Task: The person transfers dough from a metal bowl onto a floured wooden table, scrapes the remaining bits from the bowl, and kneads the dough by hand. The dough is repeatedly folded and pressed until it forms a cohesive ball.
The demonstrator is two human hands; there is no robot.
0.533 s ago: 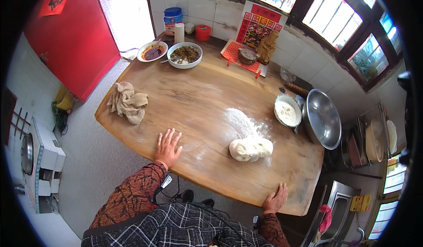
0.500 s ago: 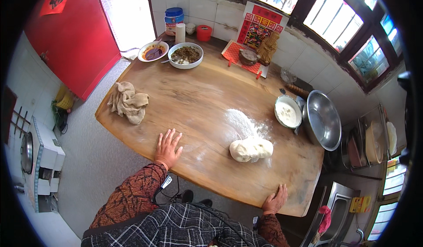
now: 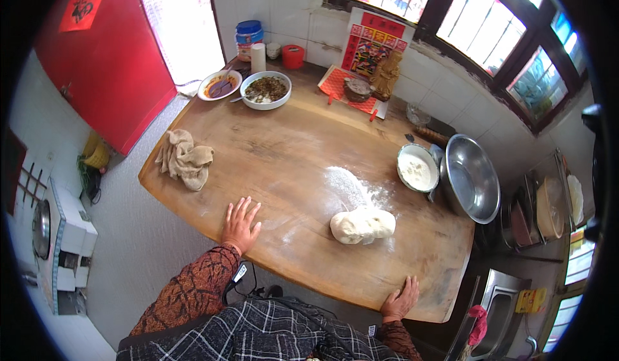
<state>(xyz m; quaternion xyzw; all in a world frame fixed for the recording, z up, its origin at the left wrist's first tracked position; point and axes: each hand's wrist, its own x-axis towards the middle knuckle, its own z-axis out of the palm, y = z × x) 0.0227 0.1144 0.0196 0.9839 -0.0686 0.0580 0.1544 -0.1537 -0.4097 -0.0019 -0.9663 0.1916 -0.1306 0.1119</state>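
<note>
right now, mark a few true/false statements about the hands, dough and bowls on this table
1. The left hand lies flat on the table, holding nothing. True.
2. The right hand is pressing the dough. False: it rests at the table's near edge, apart from the dough.
3. The dough sits on a patch of flour. True.
4. The big steel bowl is full of flour. False: it looks empty; the small bowl beside it holds the white flour.
5. The cloth lies by the table's left edge. True.
</note>
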